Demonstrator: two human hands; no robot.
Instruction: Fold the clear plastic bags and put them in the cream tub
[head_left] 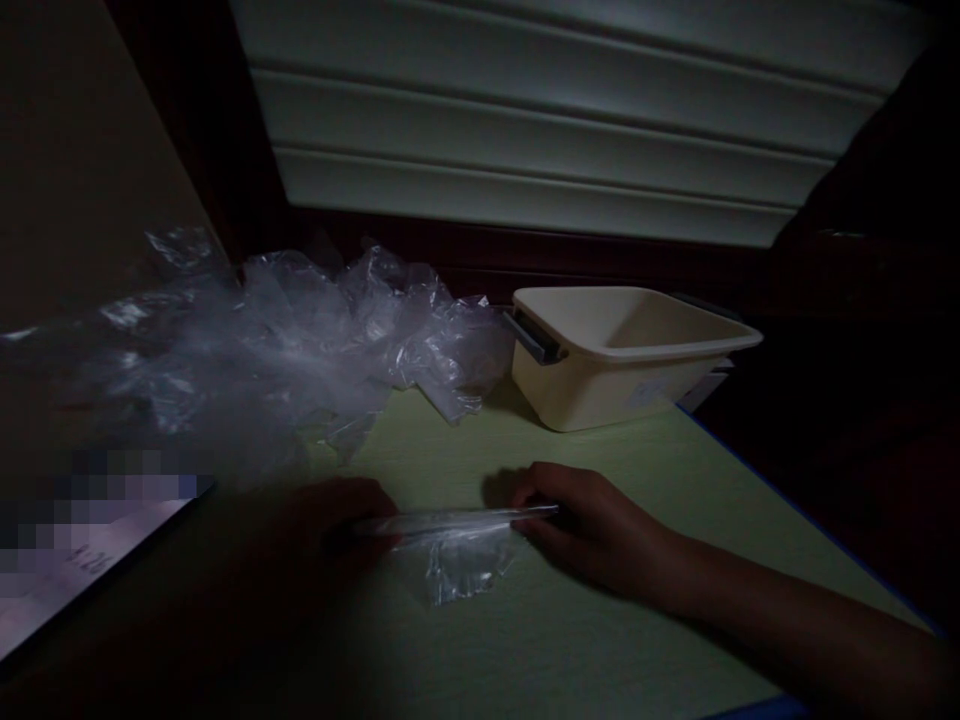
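A thin flat item in clear plastic wrap (461, 522) is stretched level between my two hands, low over the green table. My left hand (349, 515), dark in shadow, grips its left end. Its right end is pinched between the thumb and fingers of my right hand (581, 515). A loose flap of clear film hangs below the middle of the item. What lies inside the wrap is too dim to make out.
A heap of crumpled clear plastic bags (322, 330) covers the table's back left. A cream bin (600, 385) with dark handles stands at the back right. A lit screen (97, 550) lies at the left. The green table (615, 650) has a blue edge.
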